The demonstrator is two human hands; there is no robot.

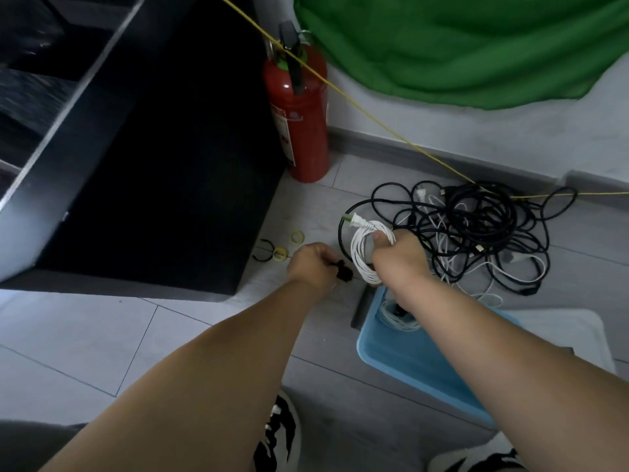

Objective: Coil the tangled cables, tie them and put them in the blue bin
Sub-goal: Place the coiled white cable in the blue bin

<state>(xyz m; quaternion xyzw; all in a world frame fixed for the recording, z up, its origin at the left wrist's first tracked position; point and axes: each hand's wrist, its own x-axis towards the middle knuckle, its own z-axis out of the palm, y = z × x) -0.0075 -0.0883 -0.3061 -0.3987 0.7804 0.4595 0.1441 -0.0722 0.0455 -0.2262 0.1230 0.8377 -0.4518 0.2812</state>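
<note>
my right hand [398,264] grips a smooth white oval coil [364,253]; left hand [311,265] pinches a black tie [343,270]. ropy black tangle [476,226] at 2 o'clock of them, blue plastic bin [408,356] at 5.

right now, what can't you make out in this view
1. Head view: blue bin, mostly covered by the right forearm; only one pale coil shows inside.
2. Head view: small black item pinched by the left hand, too small and dark to identify.
3. Head view: white coil in the right hand; the hand hides whether it is tied.
4. Head view: tangled pile, overlapping too much to count cables.
</note>
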